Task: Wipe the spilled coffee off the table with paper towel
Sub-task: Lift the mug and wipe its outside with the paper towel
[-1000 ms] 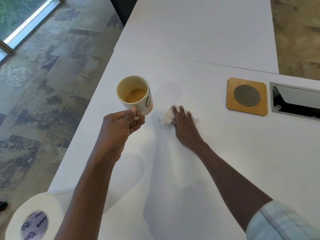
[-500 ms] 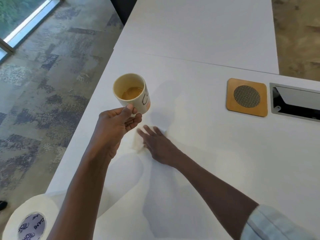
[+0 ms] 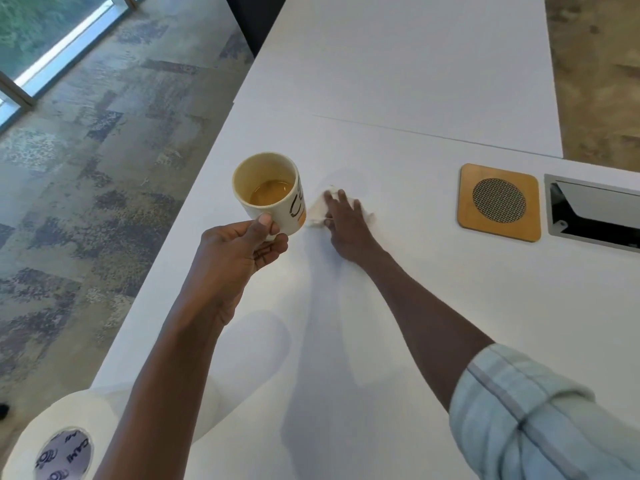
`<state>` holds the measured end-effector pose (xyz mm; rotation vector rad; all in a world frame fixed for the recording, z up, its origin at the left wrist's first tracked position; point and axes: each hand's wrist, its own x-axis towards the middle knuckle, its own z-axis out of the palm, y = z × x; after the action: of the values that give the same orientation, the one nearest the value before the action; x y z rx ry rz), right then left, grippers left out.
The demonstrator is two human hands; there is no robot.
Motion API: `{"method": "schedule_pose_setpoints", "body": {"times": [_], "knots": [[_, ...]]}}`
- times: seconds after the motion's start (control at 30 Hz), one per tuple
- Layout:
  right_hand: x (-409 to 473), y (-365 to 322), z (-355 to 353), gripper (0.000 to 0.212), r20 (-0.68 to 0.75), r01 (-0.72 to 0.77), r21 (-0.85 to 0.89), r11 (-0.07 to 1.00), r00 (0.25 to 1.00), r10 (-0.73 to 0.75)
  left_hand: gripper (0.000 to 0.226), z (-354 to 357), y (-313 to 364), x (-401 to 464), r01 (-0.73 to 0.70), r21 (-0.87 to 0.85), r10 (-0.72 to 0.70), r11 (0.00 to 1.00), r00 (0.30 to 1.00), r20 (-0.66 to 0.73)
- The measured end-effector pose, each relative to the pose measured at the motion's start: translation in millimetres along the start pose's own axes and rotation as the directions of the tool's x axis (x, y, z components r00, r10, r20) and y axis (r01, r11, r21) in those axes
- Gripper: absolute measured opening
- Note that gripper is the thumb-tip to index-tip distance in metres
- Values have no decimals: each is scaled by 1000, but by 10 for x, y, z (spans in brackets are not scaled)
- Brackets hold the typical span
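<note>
The left hand (image 3: 239, 251) holds a cup (image 3: 268, 195) up above the table (image 3: 415, 306). The thumb sits on the near side of the cup and the fingers curl under it, so the hand is closed tight on the cup. There is some brown coffee (image 3: 269, 196) in the bottom of the cup. The cup is pale, with dark marks on its side.

The right hand (image 3: 346, 223) lies flat on the table, just beside the cup. Its fingers are spread out and press down on a white paper towel (image 3: 317, 213) — the towel is crumpled and sticks out on the left side of the hand, and a bit on the right too. The hand pushes on the towel and does not wrap around it. No brown spill shows on the table near the towel.

A big roll (image 3: 52, 445) of paper stands at the near left corner. Far to the right sits a wooden square (image 3: 498, 202) with a round mesh in it — and next to it a grey hatch (image 3: 594, 211) set in the table. The right arm has a light blue sleeve (image 3: 526, 417), rolled up.
</note>
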<state>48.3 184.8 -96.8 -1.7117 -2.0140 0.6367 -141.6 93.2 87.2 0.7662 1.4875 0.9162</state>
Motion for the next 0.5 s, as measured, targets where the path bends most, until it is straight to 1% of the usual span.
{"method": "schedule_pose_setpoints", "body": {"times": [0.03, 0.1, 0.2, 0.23, 0.3, 0.33, 0.37, 0.4, 0.43, 0.5], "knots": [[72, -148, 79, 54, 41, 32, -16, 999, 999, -31, 23, -6, 0, -4, -4, 4, 4, 1000, 1000, -1], [52, -467, 270, 48, 115, 140, -34, 990, 984, -135, 24, -11, 10, -32, -15, -8, 14, 1000, 1000, -3], [-326, -764, 560, 35, 199, 285, -28, 958, 941, -274, 26, -34, 29, -85, -25, -22, 25, 999, 1000, -2], [-514, -767, 614, 38, 199, 326, -14, 945, 927, -317, 25, -45, 29, -97, -23, -22, 23, 999, 1000, -6], [-862, -656, 538, 59, 204, 365, -21, 931, 913, -354, 25, -57, 38, -112, -22, -16, 22, 1000, 1000, -15], [-1019, -554, 441, 64, 205, 388, -14, 922, 903, -377, 25, -54, 40, -121, -18, -11, 18, 1000, 1000, -17], [-1121, -423, 345, 65, 197, 410, -2, 912, 894, -402, 25, -52, 46, -131, -17, -10, 17, 1000, 1000, -15], [-1204, -307, 213, 65, 200, 405, 3, 914, 895, -398, 26, -48, 48, -142, -18, -13, 17, 1000, 1000, -12], [-1230, -172, 86, 64, 183, 371, 7, 928, 912, -366, 26, -43, 45, -151, -17, -14, 17, 1000, 1000, -9], [-1154, 49, -88, 62, 68, 278, -14, 961, 959, -276, 26, -46, 32, -170, -13, -4, 13, 1000, 1000, -4]]}}
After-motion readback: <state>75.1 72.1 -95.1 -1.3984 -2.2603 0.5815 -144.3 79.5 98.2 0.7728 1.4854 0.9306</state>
